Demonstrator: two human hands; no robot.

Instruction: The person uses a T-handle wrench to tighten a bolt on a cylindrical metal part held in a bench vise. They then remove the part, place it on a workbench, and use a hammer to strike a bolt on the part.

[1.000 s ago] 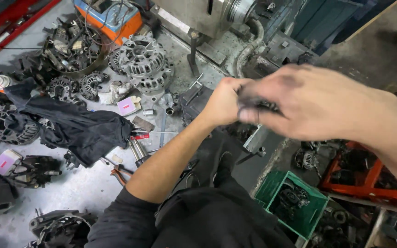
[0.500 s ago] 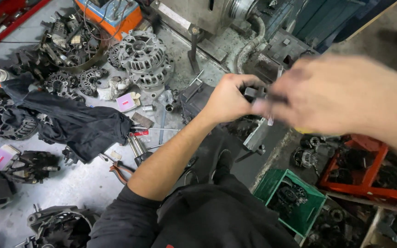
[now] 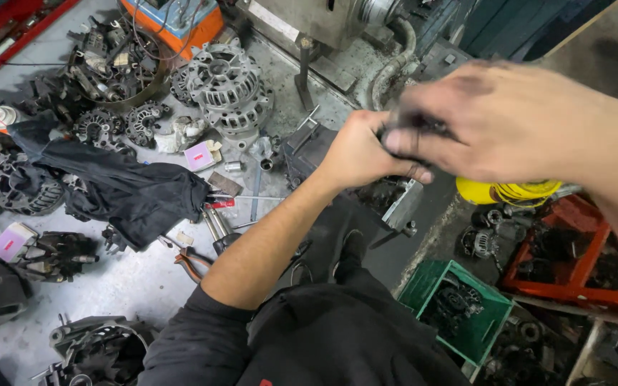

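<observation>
Overhead, a head-worn camera looks down at a person working above a cluttered, greasy workshop floor. Both hands meet near the upper middle of the view around a small dark part (image 3: 413,129), blurred by motion and mostly hidden. The left hand (image 3: 355,154) is curled into a fist about one end of it, fingers pressed together. The right hand (image 3: 509,118), grimy and smeared across the frame, comes in from the right with its fingertips pinching the other end.

Compared with a second ago, the right hand has slid further to the right and lifted slightly, and the left fist has turned a little, so the two hands appear to be twisting or pulling at the piece between them. The camera has also tilted, bringing a yellow spool of cord (image 3: 506,191) and a red tray (image 3: 574,250) of dark pieces into view beneath the right forearm.

Below the hands stands a green crate (image 3: 423,289) holding a dark motor part. To the left lie a folded black umbrella (image 3: 123,189), a silver finned alternator housing (image 3: 227,86), orange-handled pliers (image 3: 191,259) and scattered metal components. An orange and blue box (image 3: 173,18) sits at the top edge.
</observation>
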